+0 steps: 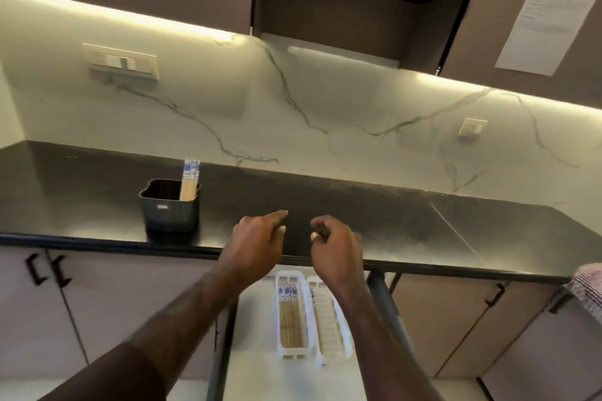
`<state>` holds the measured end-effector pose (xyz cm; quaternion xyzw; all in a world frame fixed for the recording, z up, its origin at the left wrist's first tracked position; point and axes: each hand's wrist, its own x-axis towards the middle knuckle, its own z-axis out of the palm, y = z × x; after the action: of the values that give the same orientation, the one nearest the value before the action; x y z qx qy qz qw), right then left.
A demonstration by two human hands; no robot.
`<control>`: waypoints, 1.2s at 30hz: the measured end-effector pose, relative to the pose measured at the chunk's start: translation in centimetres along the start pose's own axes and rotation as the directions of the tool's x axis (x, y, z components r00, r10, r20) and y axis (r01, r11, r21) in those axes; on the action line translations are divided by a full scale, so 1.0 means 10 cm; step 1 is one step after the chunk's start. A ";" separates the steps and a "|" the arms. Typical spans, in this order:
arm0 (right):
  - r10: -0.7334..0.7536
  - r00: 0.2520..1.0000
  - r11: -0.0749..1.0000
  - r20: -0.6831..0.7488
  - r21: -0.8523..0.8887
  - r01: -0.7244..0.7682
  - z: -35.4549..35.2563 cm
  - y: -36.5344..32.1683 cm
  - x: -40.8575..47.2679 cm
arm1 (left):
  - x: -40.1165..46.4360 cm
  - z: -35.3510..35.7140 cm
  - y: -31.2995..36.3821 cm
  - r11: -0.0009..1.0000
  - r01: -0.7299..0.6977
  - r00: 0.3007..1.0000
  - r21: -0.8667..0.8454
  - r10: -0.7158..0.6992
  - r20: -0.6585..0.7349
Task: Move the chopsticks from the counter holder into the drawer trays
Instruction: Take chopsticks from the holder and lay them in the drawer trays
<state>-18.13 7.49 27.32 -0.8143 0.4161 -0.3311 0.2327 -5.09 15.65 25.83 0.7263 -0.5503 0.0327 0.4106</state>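
Both hands, left and right, hover empty and loosely curled above the surface edge, over the drawer trays.

Dark holder on black counter

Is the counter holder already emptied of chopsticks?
No. A bundle of chopsticks stands upright in the dark holder on the counter.

Head-worn view – looking down, close over the counter.
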 end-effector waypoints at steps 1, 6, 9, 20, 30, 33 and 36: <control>-0.035 0.999 0.999 -0.007 0.016 0.035 0.07 -0.14 0.01 | -0.01 -0.14 -0.06 1.000 0.004 1.000 0.000 -0.004 -0.019; -0.148 0.989 0.986 0.010 0.079 0.147 0.55 -0.88 0.06 | -0.08 -0.83 -0.54 0.998 0.054 0.995 0.019 -0.052 -0.085; -0.179 0.984 0.980 0.021 0.095 0.177 0.93 -1.31 0.10 | -0.08 -1.24 -0.94 0.996 0.085 0.989 0.041 -0.079 -0.125; -0.195 0.973 0.974 0.121 0.137 0.178 2.30 -2.33 0.33 | 0.14 -2.29 -2.33 0.992 0.076 0.989 0.103 -0.062 -0.132; -0.121 0.975 0.991 0.189 0.084 0.107 3.12 -2.20 0.91 | 0.69 -2.06 -3.22 0.992 0.086 0.996 0.094 -0.082 -0.042; -0.092 0.975 0.994 0.201 0.082 0.077 3.36 -2.06 1.21 | 0.95 -1.86 -3.49 0.987 0.097 0.995 0.125 -0.095 -0.018; -0.057 0.974 0.997 0.218 0.067 0.043 3.57 -1.89 1.51 | 1.12 -1.63 -3.74 0.976 0.140 0.989 0.164 -0.145 0.023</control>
<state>24.48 8.92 20.88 -0.8486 0.3566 -0.2574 0.2940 36.82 19.42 21.19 0.7954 -0.4993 0.0354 0.3418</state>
